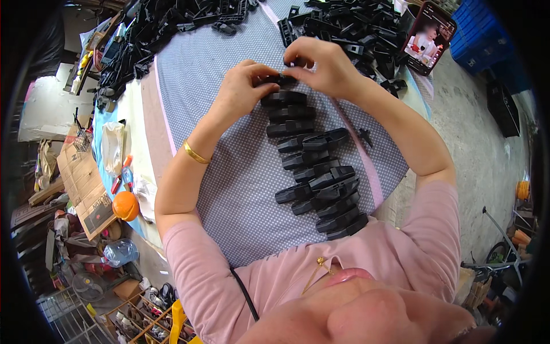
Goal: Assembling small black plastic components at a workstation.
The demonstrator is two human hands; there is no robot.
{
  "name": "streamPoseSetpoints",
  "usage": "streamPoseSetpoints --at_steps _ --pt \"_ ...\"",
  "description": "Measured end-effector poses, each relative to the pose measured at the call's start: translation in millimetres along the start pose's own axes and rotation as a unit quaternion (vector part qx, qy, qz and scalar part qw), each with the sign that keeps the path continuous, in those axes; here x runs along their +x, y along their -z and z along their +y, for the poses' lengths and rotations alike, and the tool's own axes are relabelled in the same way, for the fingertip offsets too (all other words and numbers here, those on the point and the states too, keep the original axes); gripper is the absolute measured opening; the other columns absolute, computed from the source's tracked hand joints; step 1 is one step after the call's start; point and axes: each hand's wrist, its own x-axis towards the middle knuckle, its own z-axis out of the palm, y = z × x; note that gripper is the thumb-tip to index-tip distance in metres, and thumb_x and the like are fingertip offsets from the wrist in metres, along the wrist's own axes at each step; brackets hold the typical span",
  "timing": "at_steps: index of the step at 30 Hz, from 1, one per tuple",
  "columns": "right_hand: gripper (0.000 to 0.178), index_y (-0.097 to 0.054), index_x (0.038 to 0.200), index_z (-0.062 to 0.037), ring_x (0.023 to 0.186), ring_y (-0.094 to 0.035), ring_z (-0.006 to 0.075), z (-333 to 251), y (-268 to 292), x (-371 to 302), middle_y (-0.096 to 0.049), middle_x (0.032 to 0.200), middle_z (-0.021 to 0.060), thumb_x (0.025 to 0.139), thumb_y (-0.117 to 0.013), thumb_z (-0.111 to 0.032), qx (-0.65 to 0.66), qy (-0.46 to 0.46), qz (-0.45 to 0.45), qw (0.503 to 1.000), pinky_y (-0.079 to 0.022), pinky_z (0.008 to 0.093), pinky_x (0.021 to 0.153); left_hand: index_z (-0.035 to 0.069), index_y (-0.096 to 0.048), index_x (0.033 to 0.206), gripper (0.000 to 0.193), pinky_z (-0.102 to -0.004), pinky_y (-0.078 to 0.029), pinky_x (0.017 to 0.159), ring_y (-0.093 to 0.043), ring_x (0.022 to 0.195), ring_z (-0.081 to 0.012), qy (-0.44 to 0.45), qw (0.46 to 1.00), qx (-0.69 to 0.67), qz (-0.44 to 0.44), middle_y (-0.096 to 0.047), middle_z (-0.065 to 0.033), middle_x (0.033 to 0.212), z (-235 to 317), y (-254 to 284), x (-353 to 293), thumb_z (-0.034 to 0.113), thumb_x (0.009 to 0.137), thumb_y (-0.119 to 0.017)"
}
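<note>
At the far end of a row of black plastic parts [292, 127], my two hands work close together. A small black plastic part [279, 79] is pinched between the thumb and fingers of my left hand [243, 83]. My right hand [323, 64] is closed too, its curled index finger and thumb round a dark piece at the other end of that part. Whether this is the same part or a second one is hard to see. The row runs from just below my hands toward my chest, its parts lying side by side.
A patterned grey cloth [229, 189] covers the table. Heaps of black parts lie at the far left [160, 26] and far right [344, 28]. A phone [429, 39] showing a picture stands at the right edge. An orange round object [125, 206] sits left.
</note>
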Motion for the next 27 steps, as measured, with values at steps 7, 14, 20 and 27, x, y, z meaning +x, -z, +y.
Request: streamPoseSetpoints --at_steps 7,14,20,27 --pt "0.034 -0.062 0.109 -0.0049 0.088 -0.063 0.0173 7.0 -15.7 -1.8 -0.064 0.09 0.0081 0.077 -0.072 -0.011 0.172 -0.054 0.021 0.983 -0.051 0.0299 0.079 0.0 -0.067 0.1 0.024 -0.0243 -0.049 0.072 -0.059 0.078 -0.0138 0.003 1.0 0.014 -0.006 -0.058 -0.0055 0.09 4.1 -2.0 0.0 0.007 0.077 -0.071" --pt "0.022 -0.068 0.091 -0.005 0.088 -0.058 0.0233 5.9 4.6 -6.8 -0.064 0.089 0.006 0.072 -0.072 -0.015 -0.19 0.062 -0.036 0.979 -0.045 0.0367 0.08 0.0 -0.068 0.096 0.026 -0.0298 -0.051 0.073 -0.062 0.079 -0.0207 -0.004 1.0 0.011 0.011 -0.061 -0.0098 0.088 0.1 -1.0 -1.1 0.015 0.075 -0.072" --pt "0.02 -0.068 0.089 -0.0052 0.086 -0.056 0.0207 2.2 11.0 -9.3 -0.06 0.085 0.0034 0.073 -0.071 -0.018 -0.246 0.068 -0.037 0.966 -0.041 0.035 0.081 0.0 -0.068 0.094 0.024 -0.0289 -0.051 0.072 -0.062 0.077 -0.0196 -0.004 1.0 0.022 0.006 -0.062 -0.0088 0.087 2.8 0.5 -1.7 0.014 0.075 -0.073" --pt "0.018 -0.068 0.086 -0.0044 0.081 -0.055 0.0211 11.2 0.9 -1.1 -0.057 0.079 0.0042 0.073 -0.071 -0.015 -0.188 0.084 -0.066 0.976 -0.044 0.0336 0.074 -0.001 -0.068 0.093 0.022 -0.0279 -0.05 0.068 -0.061 0.074 -0.0187 -0.064 0.998 -0.012 -0.01 -0.062 -0.0077 0.083 -4.9 -1.6 5.1 0.012 0.075 -0.072"
